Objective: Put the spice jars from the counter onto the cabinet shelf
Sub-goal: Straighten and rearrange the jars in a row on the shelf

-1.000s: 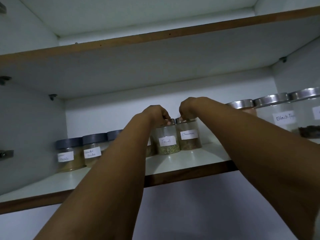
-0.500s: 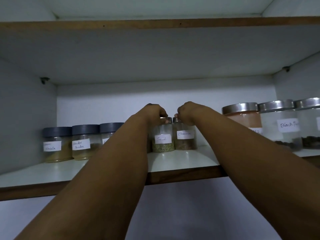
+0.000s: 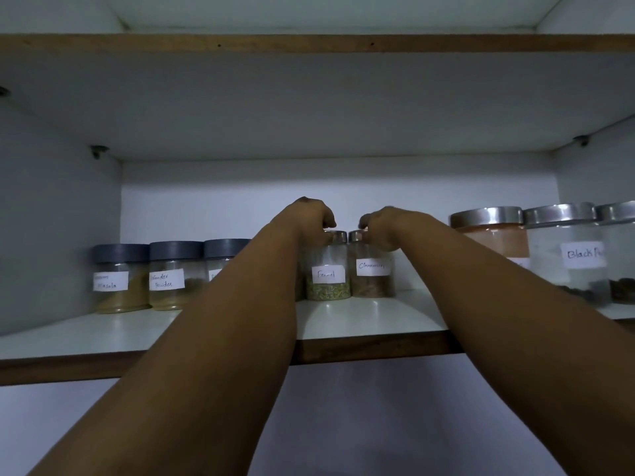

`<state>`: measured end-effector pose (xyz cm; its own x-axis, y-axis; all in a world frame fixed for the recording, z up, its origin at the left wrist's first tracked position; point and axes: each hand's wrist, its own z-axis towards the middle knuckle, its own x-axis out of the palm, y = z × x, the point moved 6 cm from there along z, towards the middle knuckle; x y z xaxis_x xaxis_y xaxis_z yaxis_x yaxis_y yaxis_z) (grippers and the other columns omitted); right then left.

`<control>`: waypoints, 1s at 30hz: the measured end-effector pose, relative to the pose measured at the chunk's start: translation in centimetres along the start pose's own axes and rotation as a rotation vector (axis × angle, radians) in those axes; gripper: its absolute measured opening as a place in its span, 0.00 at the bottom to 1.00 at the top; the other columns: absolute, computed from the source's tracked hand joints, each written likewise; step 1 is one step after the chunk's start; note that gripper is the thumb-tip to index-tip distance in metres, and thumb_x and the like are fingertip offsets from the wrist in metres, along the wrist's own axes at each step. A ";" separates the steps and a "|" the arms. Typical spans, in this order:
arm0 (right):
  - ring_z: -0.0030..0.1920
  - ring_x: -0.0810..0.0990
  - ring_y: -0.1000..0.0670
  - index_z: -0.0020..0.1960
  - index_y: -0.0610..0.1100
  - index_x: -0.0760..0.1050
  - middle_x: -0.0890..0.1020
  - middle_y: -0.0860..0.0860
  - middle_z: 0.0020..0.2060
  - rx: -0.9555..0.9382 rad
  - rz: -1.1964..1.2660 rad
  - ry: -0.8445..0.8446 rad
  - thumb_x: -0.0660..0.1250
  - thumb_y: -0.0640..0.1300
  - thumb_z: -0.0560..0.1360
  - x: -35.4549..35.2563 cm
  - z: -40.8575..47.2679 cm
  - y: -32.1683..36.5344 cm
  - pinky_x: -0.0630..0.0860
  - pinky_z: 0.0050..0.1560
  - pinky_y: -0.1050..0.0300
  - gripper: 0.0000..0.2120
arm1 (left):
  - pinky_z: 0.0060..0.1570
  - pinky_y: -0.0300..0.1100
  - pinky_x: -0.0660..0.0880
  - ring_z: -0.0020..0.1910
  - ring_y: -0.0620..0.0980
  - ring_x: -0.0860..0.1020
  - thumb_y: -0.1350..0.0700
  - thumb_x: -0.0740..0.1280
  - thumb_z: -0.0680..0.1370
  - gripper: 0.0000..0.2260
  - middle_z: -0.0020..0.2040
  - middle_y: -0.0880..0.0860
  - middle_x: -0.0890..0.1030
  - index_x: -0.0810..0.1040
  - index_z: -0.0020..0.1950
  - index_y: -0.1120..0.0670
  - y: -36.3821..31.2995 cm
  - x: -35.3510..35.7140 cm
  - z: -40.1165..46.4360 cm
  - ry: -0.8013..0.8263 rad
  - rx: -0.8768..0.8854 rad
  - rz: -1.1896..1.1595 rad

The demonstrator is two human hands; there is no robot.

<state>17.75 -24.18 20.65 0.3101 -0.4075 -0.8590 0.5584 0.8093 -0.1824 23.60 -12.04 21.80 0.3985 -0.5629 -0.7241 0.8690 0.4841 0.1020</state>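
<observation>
Item: two small spice jars, standing upright and touching side by side at mid-shelf, toward the far wall; the Fennel jar is sitting on the left, the Cinnamon jar on the right, each carrying a white handwritten label and a metal cap. The left hand is curling its fingers over the Fennel cap and holding it from above; the right hand is pinching the Cinnamon cap likewise. Handling, as judged: clear rigid walls, probably glass, so likely breakable and smooth to the touch; each is only partly filled, so it is likely weighing little; the cap rim is offering the surest hold on a high shelf, the body below the label serving as a second choice. Both are resting on the cabinet shelf, a pale board with a brown front edge. Outward, left: three grey-lidded jars are standing in a row near the left wall, the third partly hidden behind the left forearm. Outward, right: three larger steel-lidded jars are lining up near the right wall, one labelled Black Pepper so far as it is showing. An upper shelf is running overhead
</observation>
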 end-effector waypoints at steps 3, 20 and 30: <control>0.69 0.70 0.40 0.78 0.47 0.54 0.67 0.41 0.72 0.038 0.146 -0.033 0.59 0.45 0.82 -0.5 -0.2 -0.1 0.70 0.63 0.48 0.27 | 0.65 0.46 0.69 0.67 0.51 0.71 0.51 0.67 0.77 0.21 0.68 0.51 0.75 0.73 0.70 0.51 -0.4 -0.4 0.3 -0.082 0.013 -0.012; 0.43 0.78 0.43 0.57 0.44 0.71 0.82 0.46 0.43 -0.085 0.082 -0.881 0.64 0.38 0.76 -10.5 -11.6 -1.0 0.77 0.41 0.48 0.10 | 0.62 0.45 0.64 0.46 0.53 0.79 0.54 0.60 0.78 0.18 0.37 0.49 0.78 0.72 0.68 0.52 -7.2 -5.9 -4.4 -0.558 0.117 0.025; 0.50 0.78 0.46 0.55 0.44 0.76 0.78 0.46 0.51 0.009 0.300 -0.546 0.65 0.29 0.72 -12.0 -16.7 -13.5 0.78 0.51 0.51 0.15 | 0.72 0.55 0.60 0.75 0.54 0.60 0.48 0.65 0.76 0.30 0.75 0.53 0.65 0.60 0.77 0.48 -18.8 -8.5 -3.4 -0.169 0.225 -0.085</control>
<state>-6.39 -23.20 25.40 0.8020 -0.3225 -0.5028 0.3918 0.9194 0.0353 2.94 -14.11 23.73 0.3481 -0.7079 -0.6146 0.9371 0.2800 0.2083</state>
